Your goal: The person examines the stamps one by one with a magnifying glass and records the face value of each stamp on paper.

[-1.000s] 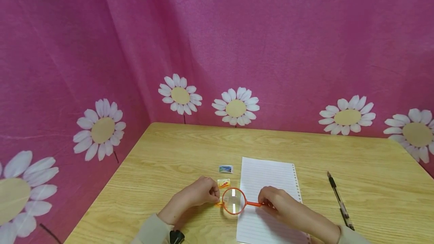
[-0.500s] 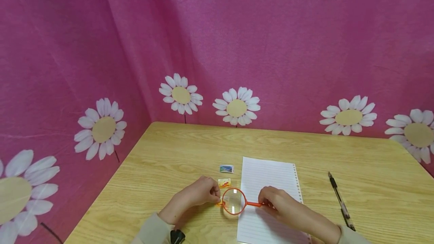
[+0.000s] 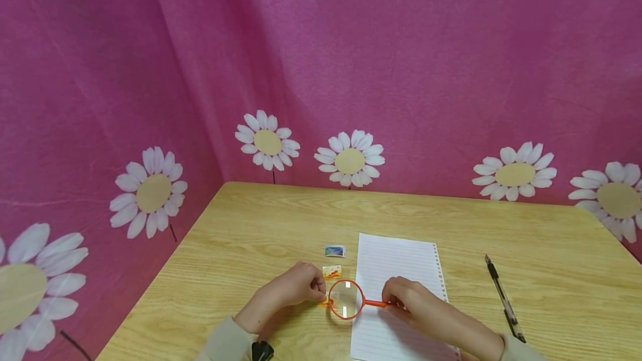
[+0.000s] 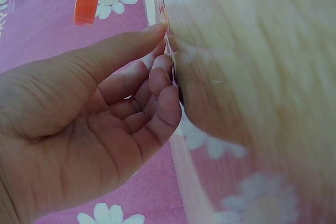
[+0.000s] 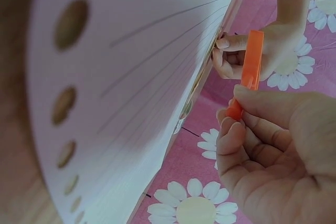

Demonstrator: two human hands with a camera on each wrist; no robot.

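My right hand (image 3: 413, 301) pinches the handle of an orange-rimmed magnifying glass (image 3: 346, 298), whose lens stands over a small orange-and-white stamp (image 3: 324, 303). Part of that stamp shows through the lens. At its left edge my left hand (image 3: 298, 284) pinches it between thumb and fingers; the left wrist view has the stamp (image 4: 164, 14) nearly edge-on at the fingertips. Seen from the right wrist, thumb and curled fingers hold the magnifying glass (image 5: 253, 59). Beyond it lie a yellow-and-red stamp (image 3: 331, 272) and a blue-green stamp (image 3: 335, 250), in a column.
A lined sheet of paper (image 3: 393, 258) with punched holes lies under my right hand. To its right is a black-capped clear pen (image 3: 501, 294). The wooden table (image 3: 281, 216) meets a pink daisy-print cloth (image 3: 426, 71) at the back and left.
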